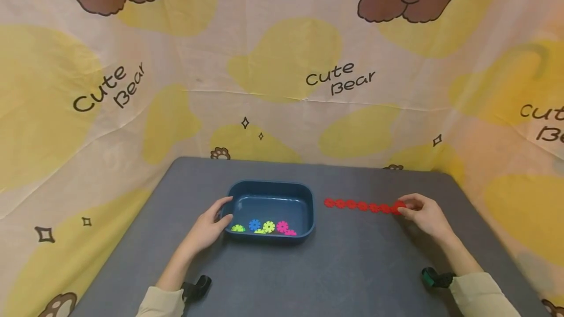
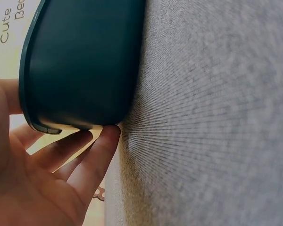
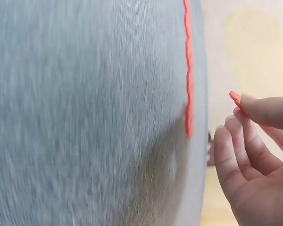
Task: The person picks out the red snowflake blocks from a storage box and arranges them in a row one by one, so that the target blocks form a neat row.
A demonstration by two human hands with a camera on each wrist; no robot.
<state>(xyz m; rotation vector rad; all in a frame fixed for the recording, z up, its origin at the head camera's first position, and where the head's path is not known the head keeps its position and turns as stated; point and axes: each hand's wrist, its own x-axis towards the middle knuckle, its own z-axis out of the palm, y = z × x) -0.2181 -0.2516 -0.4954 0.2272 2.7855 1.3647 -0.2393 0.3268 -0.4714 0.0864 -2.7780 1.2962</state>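
My left hand (image 1: 206, 229) grips the left end of a dark blue plastic tub (image 1: 269, 239), its thumb over the rim and its fingers against the outer wall in the left wrist view. Notched plastic discs lie inside the tub, including a blue disc (image 1: 254, 224), a yellow-green disc (image 1: 269, 227) and a pink disc (image 1: 282, 226). To the right, a line of red notched discs (image 1: 362, 206) lies flat on the table. At its right end my right hand (image 1: 428, 215) pinches a red disc (image 3: 235, 97) between thumb and fingertips, raised off the table.
The grey table (image 1: 335, 278) ends at a back edge just behind the tub. A patterned cloth (image 1: 282, 62) hangs behind it and along both sides. Each wrist wears a black camera mount, such as the right mount (image 1: 436, 278).
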